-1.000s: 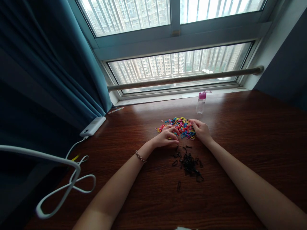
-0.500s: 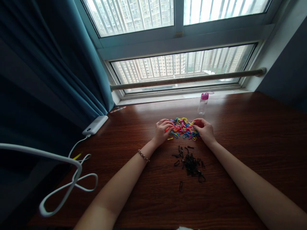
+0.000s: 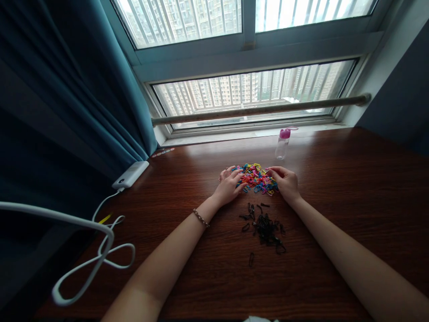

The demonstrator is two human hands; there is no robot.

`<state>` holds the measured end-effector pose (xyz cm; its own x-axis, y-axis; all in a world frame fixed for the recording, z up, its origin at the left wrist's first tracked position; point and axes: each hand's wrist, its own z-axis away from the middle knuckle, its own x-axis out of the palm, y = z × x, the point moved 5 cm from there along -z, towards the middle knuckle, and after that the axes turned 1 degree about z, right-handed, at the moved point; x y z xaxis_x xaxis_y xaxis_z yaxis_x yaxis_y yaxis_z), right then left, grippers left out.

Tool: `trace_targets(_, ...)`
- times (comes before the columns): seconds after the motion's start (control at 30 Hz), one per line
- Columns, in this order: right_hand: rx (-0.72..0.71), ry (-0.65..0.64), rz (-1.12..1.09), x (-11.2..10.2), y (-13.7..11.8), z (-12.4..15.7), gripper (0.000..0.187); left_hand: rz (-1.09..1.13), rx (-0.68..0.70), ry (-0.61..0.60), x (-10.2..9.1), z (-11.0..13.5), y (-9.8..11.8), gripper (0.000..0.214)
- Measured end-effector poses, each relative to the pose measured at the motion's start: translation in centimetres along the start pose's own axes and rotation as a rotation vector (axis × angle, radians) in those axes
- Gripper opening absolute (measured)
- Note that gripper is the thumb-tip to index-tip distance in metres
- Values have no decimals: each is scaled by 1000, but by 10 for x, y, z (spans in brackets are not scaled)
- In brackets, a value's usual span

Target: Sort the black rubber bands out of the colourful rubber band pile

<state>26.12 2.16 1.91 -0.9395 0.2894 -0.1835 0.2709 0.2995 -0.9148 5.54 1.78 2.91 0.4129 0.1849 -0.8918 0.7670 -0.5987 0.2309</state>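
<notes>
A heap of small colourful elastic bands (image 3: 257, 177) lies on the dark wooden table (image 3: 351, 188). My left hand (image 3: 229, 185) rests at the heap's left edge, fingers spread and touching the bands. At the heap's right edge sits my right hand (image 3: 284, 182), its fingers curled with the tips in the bands; whether they pinch one I cannot see. A separate heap of black elastic bands (image 3: 264, 228) lies nearer to me, between my forearms. A bead bracelet (image 3: 200, 218) circles my left wrist.
A small clear bottle with a pink cap (image 3: 282, 143) stands behind the heap near the window sill. A white power bank (image 3: 130, 175) with a white cable (image 3: 100, 250) lies at the left by the blue curtain (image 3: 83, 98).
My left hand has moved from near the black bands up to the left edge of the colourful heap and spread its fingers. My right hand has stayed at the heap's right side.
</notes>
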Motion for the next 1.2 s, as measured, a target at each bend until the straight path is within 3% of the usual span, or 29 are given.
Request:
trace_targets(0.1,13,5,-48,-1,-6,1,27,1,-14,-4,2,0,-2,35)
trace_targets(0.2,76,-146,-174,6,-14,3,26,6,-24,-10,3,-1,-2,36)
trace_targets(0.27,147,-363,-258,16,-21,10,25,9,-20,-23,3,-1,-1,36)
trace_targets(0.43,316,-1138,-178,43,-41,50,28,25,14,-96,2,-2,7,40)
trace_targets(0.5,320,-1222,-143,45,-47,56,32,34,38,-140,2,-4,10,43)
trace_targets(0.6,274,-1009,-184,42,-46,45,34,42,51,-180,4,-5,12,46)
trace_targets(0.8,144,-120,-204,-1,-13,2,37,66,20,-157,10,-7,2,51)
trace_targets(0.87,97,73,-90,-15,-5,-3,38,109,10,-138,10,-7,-2,49)
trace_targets(0.93,-10,99,83,-18,-5,-5,36,173,-6,-116,10,-8,-6,45)
trace_targets(1.07,-304,-91,329,-1,-11,-3,26,241,-50,-61,8,-8,-13,36)
trace_targets(1.2,-402,-211,396,13,-4,-2,24,247,-65,19,6,-9,-18,29)
